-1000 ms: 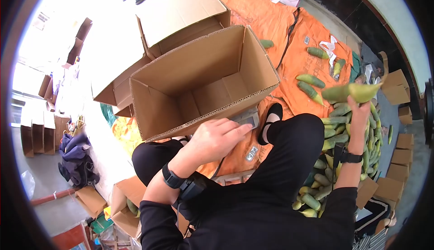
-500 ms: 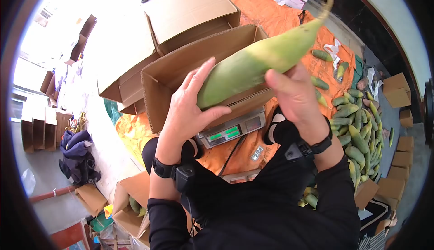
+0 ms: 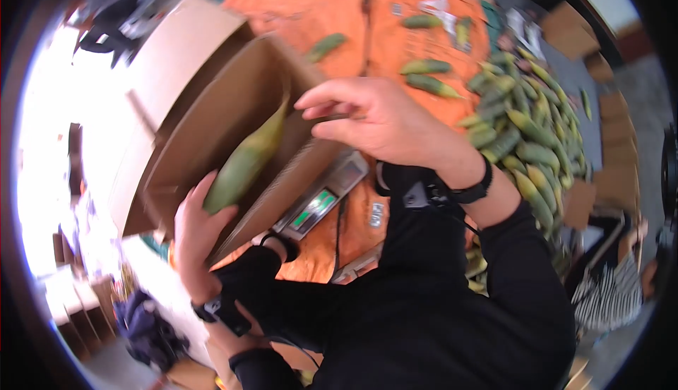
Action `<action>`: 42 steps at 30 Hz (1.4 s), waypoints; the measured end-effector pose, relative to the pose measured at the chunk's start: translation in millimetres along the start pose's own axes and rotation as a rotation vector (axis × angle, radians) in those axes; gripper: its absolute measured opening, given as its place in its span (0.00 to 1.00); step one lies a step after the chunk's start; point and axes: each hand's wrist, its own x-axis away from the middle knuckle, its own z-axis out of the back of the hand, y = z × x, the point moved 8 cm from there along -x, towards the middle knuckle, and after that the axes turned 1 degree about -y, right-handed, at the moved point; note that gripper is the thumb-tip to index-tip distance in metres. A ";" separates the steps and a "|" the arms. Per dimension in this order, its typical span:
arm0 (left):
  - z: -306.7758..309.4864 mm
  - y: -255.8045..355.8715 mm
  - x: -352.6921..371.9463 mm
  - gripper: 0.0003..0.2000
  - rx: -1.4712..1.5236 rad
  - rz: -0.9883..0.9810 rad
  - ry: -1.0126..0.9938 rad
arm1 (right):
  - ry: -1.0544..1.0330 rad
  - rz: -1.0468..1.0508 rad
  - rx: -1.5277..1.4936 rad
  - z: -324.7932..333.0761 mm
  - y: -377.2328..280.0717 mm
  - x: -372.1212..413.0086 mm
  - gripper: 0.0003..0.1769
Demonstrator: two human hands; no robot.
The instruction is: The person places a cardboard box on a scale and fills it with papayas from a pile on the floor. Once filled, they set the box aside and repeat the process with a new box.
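Note:
A large green radish (image 3: pixel 246 164) with a yellowish neck and a long thin root lies at a slant inside the open cardboard box (image 3: pixel 185 151). My left hand (image 3: pixel 195 226) grips its thick lower end, thumb on one side and fingers on the other. Over the box's right edge, my right hand (image 3: pixel 385 120) is apart from the radish, its fingers stretched out and holding nothing. Under the box is a digital scale (image 3: pixel 352 172) with a lit green display.
On the right is a big pile of green radishes (image 3: pixel 530 136). A few more, such as one radish (image 3: pixel 424 67), lie on the orange sheet (image 3: pixel 282 2). Another carton (image 3: pixel 187 51) stands behind the box. Stacked cartons (image 3: pixel 616 143) line the far right.
The radish has gone down and left from above the box into it. My right hand has let go of it; my left still holds it. The view has turned rightward.

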 end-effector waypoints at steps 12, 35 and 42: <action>-47.0 -16.1 -2.0 0.25 -0.128 -0.117 -0.375 | 0.378 -0.535 0.087 86.9 162.9 155.5 0.12; -121.5 -96.9 -77.4 0.38 -0.129 0.116 -0.934 | 0.786 -1.276 0.188 90.3 439.3 489.1 0.17; -124.2 -116.4 -63.0 0.36 0.017 0.432 -1.019 | 0.855 -1.350 -0.028 107.3 505.8 488.1 0.23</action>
